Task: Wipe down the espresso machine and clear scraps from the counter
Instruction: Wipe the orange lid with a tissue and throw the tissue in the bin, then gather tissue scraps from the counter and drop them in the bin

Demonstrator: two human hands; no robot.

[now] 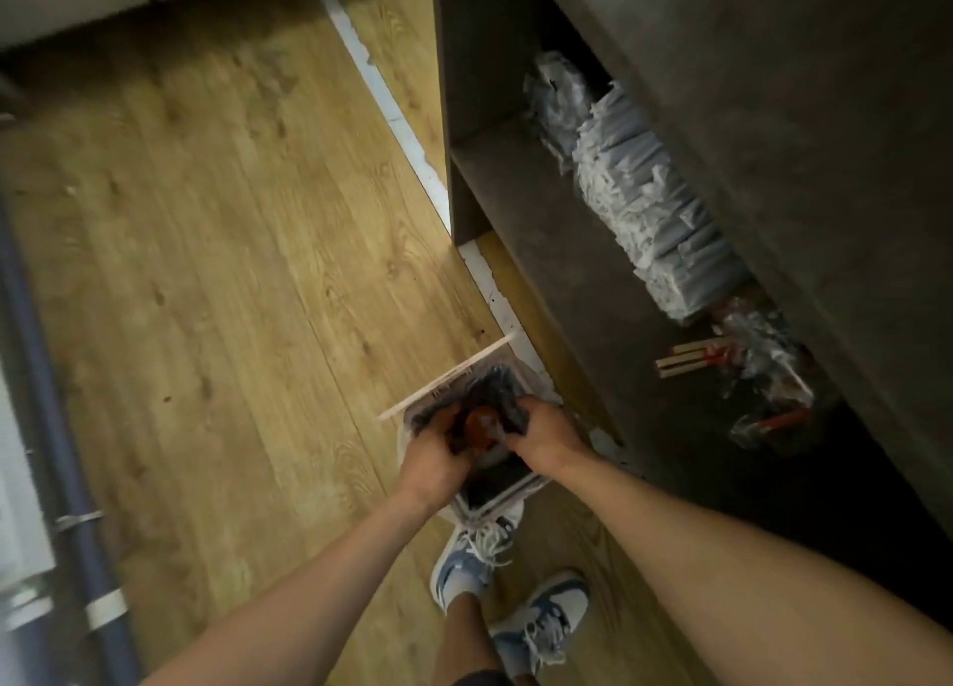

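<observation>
Both hands reach down over a small white pedal bin with a plastic liner, standing on the wooden floor beside the counter base. Its lid stands open. My left hand and my right hand each grip a dark crumpled cloth held over the bin's opening. A round reddish-brown object shows between the hands, against the cloth. The espresso machine and the countertop are out of view.
A dark open shelf unit stands to the right, holding wrapped stacks of paper goods and chopstick-like sticks. A grey pipe runs along the left edge. My feet in blue-and-white sneakers stand just behind the bin.
</observation>
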